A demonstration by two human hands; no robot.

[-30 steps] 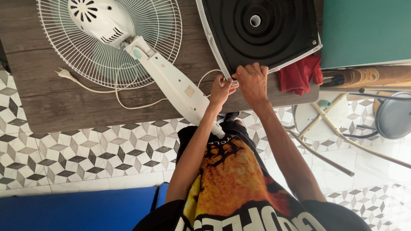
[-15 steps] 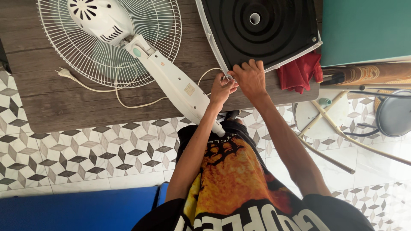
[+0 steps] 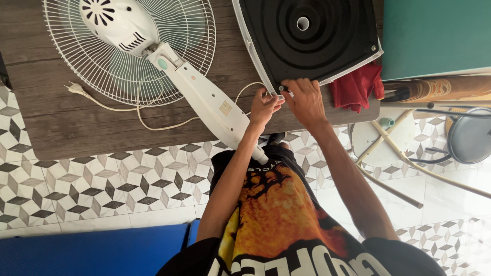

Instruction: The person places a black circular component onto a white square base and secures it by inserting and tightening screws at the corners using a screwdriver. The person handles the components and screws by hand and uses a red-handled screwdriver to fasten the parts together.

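Observation:
A square fan base [image 3: 327, 46] lies upside down on the wooden table [image 3: 76, 128], its black ribbed underside facing up inside a white rim. My left hand [image 3: 264, 106] pinches the white cord [image 3: 249, 89] right at the base's near corner. My right hand [image 3: 305, 99] lies over that same corner, fingers curled on the rim. Both hands almost touch. To the left, the white fan head [image 3: 130, 46] lies in its wire cage, and its control pole [image 3: 209, 105] slants toward my left forearm.
The cord loops across the table to a plug [image 3: 75, 88] at the left. A red cloth [image 3: 358, 87] hangs at the table's right end, beside a green surface [image 3: 434, 36]. Stools [image 3: 468, 138] and metal legs stand on the patterned floor at right. A blue object [image 3: 92, 250] lies at bottom left.
My right hand has slid slightly right and back along the base's corner, its fingers re-set on the rim. My left hand has stayed at the corner. The fan has not moved.

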